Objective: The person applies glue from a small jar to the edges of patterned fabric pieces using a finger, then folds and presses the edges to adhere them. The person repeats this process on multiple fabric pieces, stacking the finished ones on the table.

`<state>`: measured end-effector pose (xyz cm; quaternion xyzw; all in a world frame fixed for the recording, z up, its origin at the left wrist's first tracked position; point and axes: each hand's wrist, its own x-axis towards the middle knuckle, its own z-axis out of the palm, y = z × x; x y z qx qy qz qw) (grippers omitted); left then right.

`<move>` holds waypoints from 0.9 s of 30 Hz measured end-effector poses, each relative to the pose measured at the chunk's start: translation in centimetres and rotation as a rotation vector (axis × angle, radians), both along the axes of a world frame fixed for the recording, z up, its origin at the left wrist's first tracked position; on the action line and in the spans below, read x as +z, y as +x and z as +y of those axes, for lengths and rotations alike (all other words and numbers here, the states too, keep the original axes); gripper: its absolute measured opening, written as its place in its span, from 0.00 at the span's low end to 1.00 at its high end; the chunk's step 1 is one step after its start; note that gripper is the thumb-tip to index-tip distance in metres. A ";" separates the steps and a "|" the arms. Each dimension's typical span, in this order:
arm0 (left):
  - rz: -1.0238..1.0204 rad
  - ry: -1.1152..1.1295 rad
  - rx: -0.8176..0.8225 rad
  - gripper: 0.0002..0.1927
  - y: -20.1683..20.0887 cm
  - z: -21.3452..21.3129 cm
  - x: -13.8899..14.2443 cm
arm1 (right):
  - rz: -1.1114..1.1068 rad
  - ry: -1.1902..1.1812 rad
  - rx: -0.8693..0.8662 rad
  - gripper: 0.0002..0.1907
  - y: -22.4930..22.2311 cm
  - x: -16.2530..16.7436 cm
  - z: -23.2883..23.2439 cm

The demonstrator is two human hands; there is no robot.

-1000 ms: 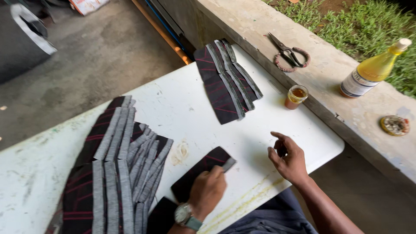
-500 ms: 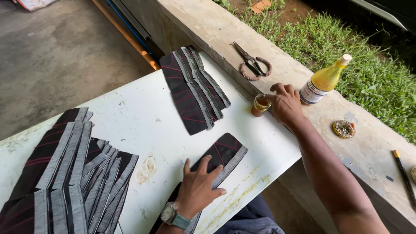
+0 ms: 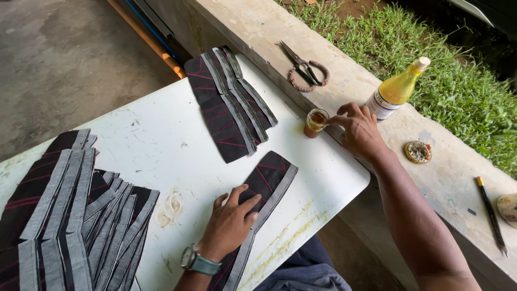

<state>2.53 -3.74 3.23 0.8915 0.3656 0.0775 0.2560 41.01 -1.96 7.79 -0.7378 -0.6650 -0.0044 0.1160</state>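
Observation:
My left hand [image 3: 231,221] lies flat, fingers spread, on a black fabric piece with red stripes and a grey edge [image 3: 269,180] on the white table [image 3: 161,145]. My right hand [image 3: 358,129] reaches to the table's far corner, fingertips touching a small glass jar of amber liquid [image 3: 315,123]. A yellow bottle [image 3: 396,89] stands just behind that hand on the concrete ledge [image 3: 344,75].
A stack of similar fabric pieces [image 3: 231,102] lies at the table's far side and a larger pile [image 3: 70,210] at the left. Scissors [image 3: 304,70], a small round tin [image 3: 418,151] and a dark stick [image 3: 490,215] rest on the ledge. Grass lies beyond.
My right hand has travelled from the table's near edge to the small jar at the ledge. My left hand stays pressed on the fabric piece. The camera view has shifted right.

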 end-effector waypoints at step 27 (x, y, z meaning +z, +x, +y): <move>0.126 -0.100 0.012 0.27 -1.0 0.5 -1.7 | 1.065 -0.674 0.060 0.54 -7.7 -2.9 -5.0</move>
